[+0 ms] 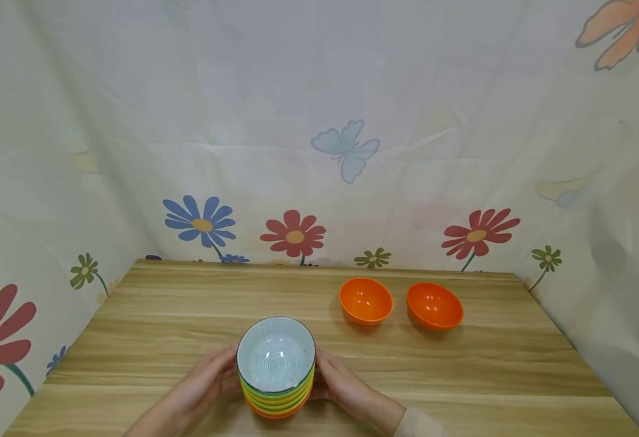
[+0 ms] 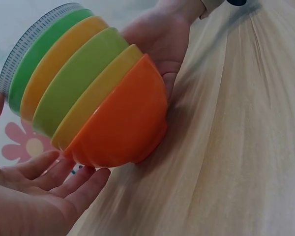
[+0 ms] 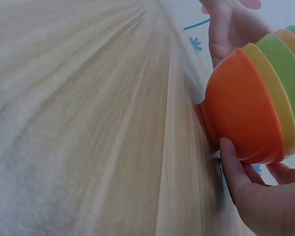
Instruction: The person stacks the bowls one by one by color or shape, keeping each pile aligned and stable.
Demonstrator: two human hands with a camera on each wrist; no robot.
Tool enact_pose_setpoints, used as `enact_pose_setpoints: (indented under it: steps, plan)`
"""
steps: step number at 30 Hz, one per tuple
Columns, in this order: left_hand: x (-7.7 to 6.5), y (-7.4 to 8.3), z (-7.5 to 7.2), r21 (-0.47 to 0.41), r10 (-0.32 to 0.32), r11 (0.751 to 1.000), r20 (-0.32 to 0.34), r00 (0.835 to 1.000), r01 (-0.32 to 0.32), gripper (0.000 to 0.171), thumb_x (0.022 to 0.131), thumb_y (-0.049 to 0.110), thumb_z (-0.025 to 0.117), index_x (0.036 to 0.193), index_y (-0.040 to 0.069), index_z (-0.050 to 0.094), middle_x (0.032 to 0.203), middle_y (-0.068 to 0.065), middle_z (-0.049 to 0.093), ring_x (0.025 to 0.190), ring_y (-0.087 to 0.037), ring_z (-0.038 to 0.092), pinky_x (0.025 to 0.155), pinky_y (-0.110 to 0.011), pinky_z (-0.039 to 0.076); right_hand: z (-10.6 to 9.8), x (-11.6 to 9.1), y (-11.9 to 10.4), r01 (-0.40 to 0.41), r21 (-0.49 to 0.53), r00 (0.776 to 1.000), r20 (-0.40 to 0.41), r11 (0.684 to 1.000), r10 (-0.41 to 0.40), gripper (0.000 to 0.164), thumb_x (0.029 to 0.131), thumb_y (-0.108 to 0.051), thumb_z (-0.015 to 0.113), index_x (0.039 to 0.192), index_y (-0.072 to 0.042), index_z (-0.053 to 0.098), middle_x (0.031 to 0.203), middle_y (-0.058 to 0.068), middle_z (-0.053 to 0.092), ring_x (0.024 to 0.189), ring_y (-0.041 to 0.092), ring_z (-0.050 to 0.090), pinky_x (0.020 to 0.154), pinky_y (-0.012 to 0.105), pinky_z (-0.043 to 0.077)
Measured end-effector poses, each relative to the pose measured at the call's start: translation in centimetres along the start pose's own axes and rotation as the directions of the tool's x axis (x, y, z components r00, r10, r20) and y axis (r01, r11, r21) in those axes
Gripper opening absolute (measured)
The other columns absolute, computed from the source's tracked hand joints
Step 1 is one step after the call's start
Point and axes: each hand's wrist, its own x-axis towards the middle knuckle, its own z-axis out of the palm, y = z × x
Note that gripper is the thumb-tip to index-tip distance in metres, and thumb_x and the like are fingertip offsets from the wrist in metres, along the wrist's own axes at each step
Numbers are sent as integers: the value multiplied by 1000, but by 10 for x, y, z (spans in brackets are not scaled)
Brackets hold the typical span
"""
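A stack of bowls (image 1: 277, 405) is upright near the front of the table, between both hands. On top is a pale blue-grey bowl (image 1: 277, 355) with a dark rim and fine rings inside. Below it come green, yellow-orange, lime and yellow bowls, with an orange bowl (image 2: 123, 125) at the bottom, its foot right at the tabletop. My left hand (image 1: 204, 382) holds the stack's left side, thumb near the top bowl and fingertips under the orange bowl's rim. From the other side my right hand (image 1: 346, 388) grips it, one finger low on the orange bowl (image 3: 243, 108).
Two separate orange bowls stand farther back on the wooden table (image 1: 188, 303): one bowl (image 1: 366, 300) right of centre, another bowl (image 1: 435, 306) beside it, slightly tilted. A white cloth (image 1: 275, 91) printed with flowers and butterflies hangs behind and along the sides.
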Motion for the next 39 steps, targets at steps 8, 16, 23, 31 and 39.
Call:
enact_pose_setpoints:
  steps: [8,16,23,31,39]
  plan:
    - [-1,-6,-3,-39,-20,999,89,996,24,35,102,29,31,121,16,57,122,9,59,115,-6,50,97,-38,43,-1,0,0,-9,-8,1000,1,1000,9,62,99,-44,30,140,2,31,123,17,52,100,20,55,83,44,52]
    - [-2,-11,-4,-107,-7,994,176,984,26,38,102,30,24,126,16,51,127,9,55,119,-8,48,99,-48,40,-1,0,-1,-7,-3,1000,0,1000,7,61,99,-43,31,140,3,30,124,18,51,99,20,55,83,44,52]
    - [-3,-14,-2,-161,-24,986,170,985,52,36,102,30,24,125,16,49,126,6,55,117,-12,49,95,-56,40,-1,0,0,-18,-10,1000,1,1000,18,64,98,-46,31,139,3,31,120,17,54,98,19,56,84,43,52]
    - [-3,-15,0,-204,-27,977,168,985,62,37,102,30,24,129,19,47,129,7,52,119,-9,45,95,-59,38,0,0,2,-5,-4,1000,-12,1000,5,62,98,-45,32,138,3,33,118,16,55,96,18,56,82,42,52]
    - [-2,-15,0,-202,-50,976,132,990,76,37,102,32,26,131,18,45,129,5,52,118,-11,45,95,-60,38,-2,2,3,-4,-14,1000,-6,1000,3,63,98,-44,32,140,3,30,122,18,53,98,19,56,82,43,52]
